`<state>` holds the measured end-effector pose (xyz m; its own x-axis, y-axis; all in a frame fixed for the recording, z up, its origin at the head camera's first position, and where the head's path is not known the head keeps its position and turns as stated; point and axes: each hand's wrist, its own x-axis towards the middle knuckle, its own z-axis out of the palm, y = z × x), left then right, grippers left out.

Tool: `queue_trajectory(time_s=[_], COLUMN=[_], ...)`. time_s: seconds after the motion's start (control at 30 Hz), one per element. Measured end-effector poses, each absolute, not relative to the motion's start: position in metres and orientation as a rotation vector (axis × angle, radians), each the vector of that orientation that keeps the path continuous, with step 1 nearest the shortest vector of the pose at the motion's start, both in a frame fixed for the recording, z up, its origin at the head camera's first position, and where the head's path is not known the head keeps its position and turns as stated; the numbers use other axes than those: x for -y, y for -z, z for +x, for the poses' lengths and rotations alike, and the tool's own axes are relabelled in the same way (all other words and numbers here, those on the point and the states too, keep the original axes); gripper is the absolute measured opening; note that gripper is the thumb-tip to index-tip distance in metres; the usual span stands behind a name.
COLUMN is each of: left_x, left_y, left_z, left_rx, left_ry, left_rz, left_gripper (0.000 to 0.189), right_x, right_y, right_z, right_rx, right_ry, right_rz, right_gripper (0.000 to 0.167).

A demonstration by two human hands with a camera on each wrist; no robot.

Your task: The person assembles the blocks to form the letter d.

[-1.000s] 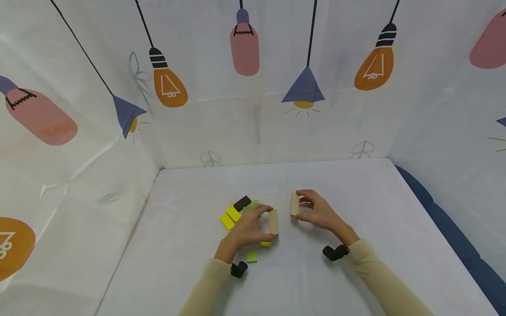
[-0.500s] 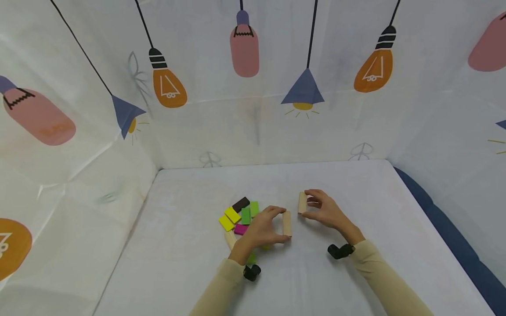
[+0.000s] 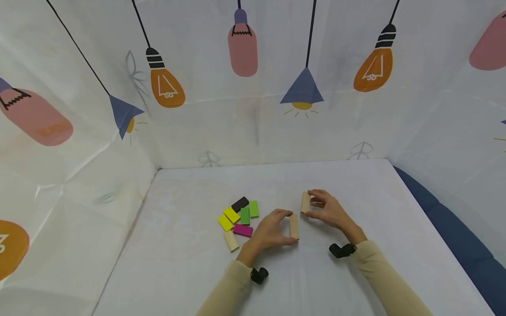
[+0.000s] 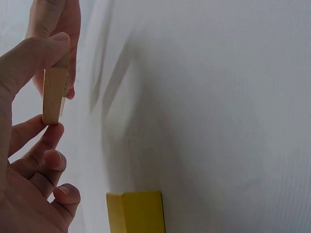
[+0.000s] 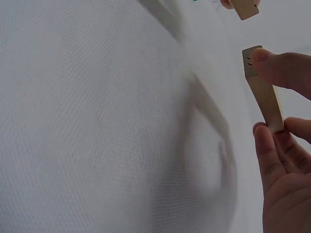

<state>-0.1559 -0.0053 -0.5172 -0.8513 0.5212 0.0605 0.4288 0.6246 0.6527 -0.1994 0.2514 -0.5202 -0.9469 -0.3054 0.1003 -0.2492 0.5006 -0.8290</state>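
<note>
Left hand point(image 3: 270, 230) spans one plain wood block point(image 3: 294, 227), pinching its ends; right hand point(image 3: 329, 211) likewise pinches a second block point(image 3: 305, 202), just beside. Both look lifted off the table point(image 3: 178, 219), height unclear. I'd pinch lightly, centred on the ends, blocks parallel.

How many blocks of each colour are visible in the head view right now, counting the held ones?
Plain wood blocks: 3
Yellow blocks: 2
Green blocks: 2
Magenta block: 1
Dark block: 1
Total: 9
</note>
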Motion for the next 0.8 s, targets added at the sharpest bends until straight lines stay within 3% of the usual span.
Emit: queue_trajectory(time_s=[0.8], left_x=[-0.037], left_y=[0.531], left_z=[-0.14], left_rx=[-2.766], left_ry=[-0.917], left_rz=[0.499], left_gripper=[0.082], right_x=[-0.252], right_y=[0.535], right_z=[-0.197], right_rx=[-2.604], right_ry=[1.507], right_rz=[-0.522], right_gripper=[0.075])
